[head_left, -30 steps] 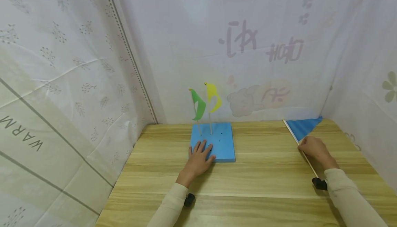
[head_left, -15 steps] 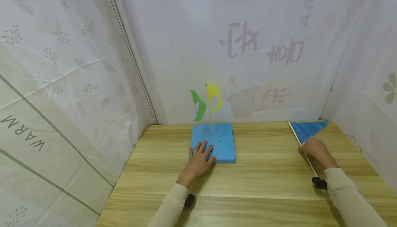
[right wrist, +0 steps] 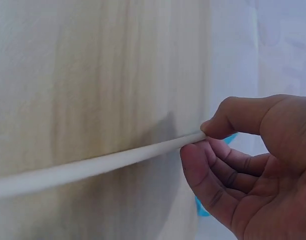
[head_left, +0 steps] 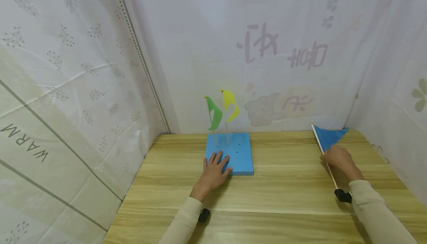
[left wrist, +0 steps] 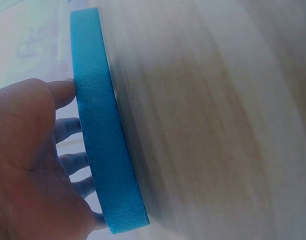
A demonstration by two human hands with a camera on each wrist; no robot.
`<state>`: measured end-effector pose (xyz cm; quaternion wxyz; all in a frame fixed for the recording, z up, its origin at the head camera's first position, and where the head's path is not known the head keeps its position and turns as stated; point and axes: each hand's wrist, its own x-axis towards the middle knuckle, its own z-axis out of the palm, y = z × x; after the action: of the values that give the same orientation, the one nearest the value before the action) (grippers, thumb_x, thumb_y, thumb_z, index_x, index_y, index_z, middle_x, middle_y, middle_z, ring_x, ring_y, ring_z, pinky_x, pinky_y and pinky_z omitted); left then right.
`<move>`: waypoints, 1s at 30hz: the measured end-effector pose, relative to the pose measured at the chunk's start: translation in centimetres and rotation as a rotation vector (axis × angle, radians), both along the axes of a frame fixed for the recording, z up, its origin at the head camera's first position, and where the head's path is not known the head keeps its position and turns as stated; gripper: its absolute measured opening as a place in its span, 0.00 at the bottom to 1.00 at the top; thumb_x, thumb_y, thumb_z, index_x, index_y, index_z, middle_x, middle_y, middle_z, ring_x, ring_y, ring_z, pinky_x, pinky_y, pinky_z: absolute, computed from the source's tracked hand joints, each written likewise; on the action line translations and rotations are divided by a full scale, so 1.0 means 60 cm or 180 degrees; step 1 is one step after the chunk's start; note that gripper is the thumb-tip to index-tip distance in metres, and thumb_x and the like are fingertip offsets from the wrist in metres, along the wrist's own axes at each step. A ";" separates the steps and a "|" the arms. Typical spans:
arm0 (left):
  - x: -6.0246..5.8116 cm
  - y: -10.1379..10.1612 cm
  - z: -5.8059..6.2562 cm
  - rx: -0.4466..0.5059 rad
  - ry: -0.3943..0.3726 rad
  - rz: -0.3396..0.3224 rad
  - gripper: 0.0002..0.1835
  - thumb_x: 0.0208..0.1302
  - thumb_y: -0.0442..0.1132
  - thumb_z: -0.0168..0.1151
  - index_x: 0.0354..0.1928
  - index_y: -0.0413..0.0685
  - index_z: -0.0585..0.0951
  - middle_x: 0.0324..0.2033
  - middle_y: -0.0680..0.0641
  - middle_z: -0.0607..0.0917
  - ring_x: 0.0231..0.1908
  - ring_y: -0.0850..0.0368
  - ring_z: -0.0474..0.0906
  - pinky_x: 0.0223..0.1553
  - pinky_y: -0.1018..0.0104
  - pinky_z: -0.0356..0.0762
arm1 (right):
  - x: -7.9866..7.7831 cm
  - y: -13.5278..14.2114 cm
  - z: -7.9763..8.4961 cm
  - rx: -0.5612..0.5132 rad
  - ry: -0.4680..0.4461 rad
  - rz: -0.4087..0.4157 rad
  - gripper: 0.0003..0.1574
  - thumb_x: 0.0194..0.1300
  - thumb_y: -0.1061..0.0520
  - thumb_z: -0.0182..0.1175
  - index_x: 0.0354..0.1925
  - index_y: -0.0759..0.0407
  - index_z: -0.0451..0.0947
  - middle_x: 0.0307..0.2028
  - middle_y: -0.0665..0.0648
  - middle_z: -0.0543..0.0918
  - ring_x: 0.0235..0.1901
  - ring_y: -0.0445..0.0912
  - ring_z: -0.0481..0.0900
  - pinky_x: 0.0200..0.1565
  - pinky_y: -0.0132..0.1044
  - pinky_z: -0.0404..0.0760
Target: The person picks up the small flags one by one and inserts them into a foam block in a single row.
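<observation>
My left hand rests with spread fingers on the front left of a blue foam block; the left wrist view shows the block's thick edge under the fingertips. Small holes dot its top. Toward its back stand a green flag and a yellow flag, their sticks upright in the block. Over at the right, my right hand pinches the thin stick of a blue triangular flag between thumb and forefinger. In the right wrist view the pale stick slants down-left from the fingertips.
The wooden table ends against a printed white curtain at the back, with more curtain on both sides. A black wrist camera hangs beside the right sleeve, another beside the left.
The blue flag's tip has risen off the table's back edge and shifted slightly right, its stick now steeper. The left hand stays on the block; the standing flags are unchanged.
</observation>
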<state>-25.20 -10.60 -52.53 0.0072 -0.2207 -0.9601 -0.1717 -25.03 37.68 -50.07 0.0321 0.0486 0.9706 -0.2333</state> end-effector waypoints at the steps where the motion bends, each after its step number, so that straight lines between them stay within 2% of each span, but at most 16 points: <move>1: 0.000 0.000 0.000 0.0004 0.0008 0.0001 0.32 0.74 0.58 0.48 0.74 0.54 0.63 0.76 0.41 0.56 0.76 0.36 0.48 0.69 0.27 0.42 | -0.001 -0.002 0.003 -0.0007 0.0034 -0.0007 0.24 0.58 0.54 0.58 0.10 0.50 0.63 0.13 0.49 0.67 0.17 0.45 0.67 0.20 0.36 0.64; 5: -0.001 -0.001 0.002 -0.0012 0.0006 0.0002 0.32 0.74 0.58 0.49 0.74 0.54 0.64 0.76 0.41 0.56 0.75 0.36 0.48 0.69 0.27 0.43 | -0.003 -0.013 0.013 -0.0110 0.0216 0.0028 0.26 0.62 0.54 0.57 0.09 0.50 0.63 0.09 0.47 0.67 0.14 0.44 0.68 0.19 0.35 0.63; 11: 0.000 0.000 0.003 -0.0016 -0.0003 0.0000 0.32 0.74 0.58 0.49 0.74 0.54 0.64 0.76 0.41 0.56 0.75 0.36 0.48 0.69 0.27 0.42 | -0.009 -0.031 0.027 -0.0182 0.0621 -0.0046 0.21 0.59 0.56 0.58 0.12 0.52 0.65 0.11 0.47 0.69 0.15 0.43 0.66 0.18 0.35 0.61; 15: -0.001 0.000 0.001 -0.0019 0.0003 0.0000 0.32 0.74 0.58 0.49 0.74 0.54 0.64 0.76 0.41 0.56 0.75 0.37 0.48 0.69 0.27 0.42 | -0.011 -0.042 0.036 -0.0206 0.0722 -0.0136 0.15 0.59 0.55 0.58 0.18 0.57 0.73 0.14 0.50 0.75 0.17 0.45 0.70 0.19 0.36 0.64; 19: 0.000 -0.001 0.001 -0.0030 -0.0011 0.0003 0.32 0.74 0.58 0.49 0.74 0.55 0.64 0.76 0.41 0.56 0.76 0.37 0.48 0.69 0.27 0.42 | -0.015 -0.052 0.042 -0.0190 0.0865 -0.0196 0.13 0.59 0.54 0.60 0.29 0.64 0.81 0.19 0.54 0.80 0.20 0.46 0.73 0.20 0.36 0.68; 23: 0.000 -0.001 0.002 -0.0046 -0.0007 0.0010 0.32 0.74 0.58 0.49 0.74 0.55 0.64 0.76 0.41 0.56 0.76 0.37 0.48 0.69 0.27 0.43 | -0.018 -0.063 0.050 -0.0224 0.0900 -0.0240 0.17 0.61 0.53 0.59 0.35 0.68 0.81 0.21 0.55 0.82 0.20 0.45 0.76 0.20 0.36 0.70; 30: 0.002 0.000 0.003 -0.0060 0.0002 0.0021 0.32 0.74 0.59 0.48 0.74 0.55 0.63 0.76 0.42 0.56 0.76 0.38 0.48 0.69 0.28 0.44 | -0.019 -0.081 0.065 -0.0329 0.0942 -0.0224 0.18 0.63 0.52 0.60 0.36 0.68 0.78 0.20 0.56 0.84 0.18 0.43 0.78 0.19 0.37 0.72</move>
<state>-25.11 -10.60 -52.35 0.0059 -0.2177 -0.9624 -0.1627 -26.17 32.80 -46.19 -0.1170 0.0460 0.9491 -0.2886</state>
